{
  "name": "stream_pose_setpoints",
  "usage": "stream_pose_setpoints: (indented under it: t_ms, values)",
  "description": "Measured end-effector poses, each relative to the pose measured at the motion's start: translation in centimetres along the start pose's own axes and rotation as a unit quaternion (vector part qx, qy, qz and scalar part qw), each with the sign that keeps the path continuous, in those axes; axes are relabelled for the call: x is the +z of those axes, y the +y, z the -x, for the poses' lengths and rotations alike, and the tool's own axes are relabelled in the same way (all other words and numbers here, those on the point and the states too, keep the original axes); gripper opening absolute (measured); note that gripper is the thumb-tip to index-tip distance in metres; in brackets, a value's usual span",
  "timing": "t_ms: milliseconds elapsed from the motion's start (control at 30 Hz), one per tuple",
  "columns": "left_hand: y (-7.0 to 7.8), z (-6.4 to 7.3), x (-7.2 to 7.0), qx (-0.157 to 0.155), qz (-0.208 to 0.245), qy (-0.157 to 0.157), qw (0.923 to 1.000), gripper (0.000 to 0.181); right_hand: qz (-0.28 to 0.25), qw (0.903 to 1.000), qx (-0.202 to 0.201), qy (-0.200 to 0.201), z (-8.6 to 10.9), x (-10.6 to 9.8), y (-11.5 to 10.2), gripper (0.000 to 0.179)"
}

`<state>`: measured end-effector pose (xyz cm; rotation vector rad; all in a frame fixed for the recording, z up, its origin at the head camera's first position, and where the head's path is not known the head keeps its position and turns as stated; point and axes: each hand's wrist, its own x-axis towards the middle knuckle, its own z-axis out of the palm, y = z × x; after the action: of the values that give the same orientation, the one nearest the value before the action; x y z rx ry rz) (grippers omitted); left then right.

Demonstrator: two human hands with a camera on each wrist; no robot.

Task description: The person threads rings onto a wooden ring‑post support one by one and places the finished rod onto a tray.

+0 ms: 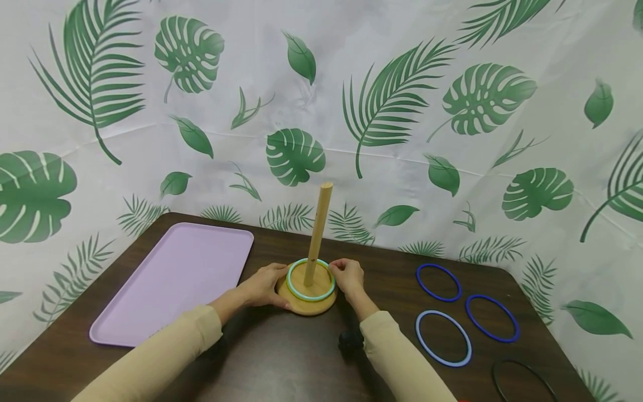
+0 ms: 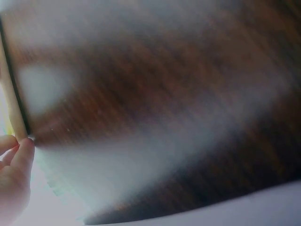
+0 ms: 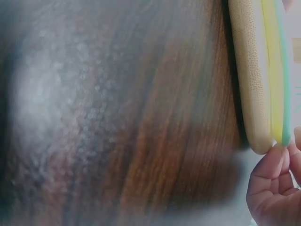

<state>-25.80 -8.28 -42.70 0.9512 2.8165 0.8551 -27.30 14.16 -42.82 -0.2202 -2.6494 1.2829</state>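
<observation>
1. From my head feed, the left hand [image 1: 263, 286] grips the left edge of the wooden base [image 1: 301, 306], thumb at the front; I can't see all its fingers.
2. The right hand [image 1: 349, 276] pinches the right side of the mint ring [image 3: 286, 113]. I can't tell whether the yellow ring [image 3: 274, 80] is caught in that pinch too.
3. Both rings circle the upright peg [image 1: 318, 234] low down, over the base. From above I get only a thin yellow edge; the right wrist view shows yellow plainly, sandwiched between base and mint.
4. My left wrist feed is mostly blurred table [image 2: 164, 94], with fingertips and a strip of the base's edge at far left. The peg shows clearly only from the head.
5. Only the head camera gives me the lilac tray [image 1: 176, 285] on the left and the pale blue ring [image 1: 454, 364] on the right.
6. The bottom border cuts off a black ring [image 1: 511, 361]. Beside the right wrist sits a dark object [image 1: 350, 341] I can't make out.
</observation>
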Motion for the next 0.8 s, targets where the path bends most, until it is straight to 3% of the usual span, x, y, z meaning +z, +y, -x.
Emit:
stream_pose_setpoints:
  t_ms: [533,800]
  values:
    - [0.1,-0.1,0.0,0.007,-0.005,0.005,1.0000,0.091,-0.021,0.9996,0.002,-0.018,0.1,-0.7,0.3,0.016]
    - [0.1,-0.1,0.1,0.001,-0.002,-0.002,1.0000,0.091,-0.089,0.9944,0.009,-0.057,0.2,-1.8,0.4,0.018]
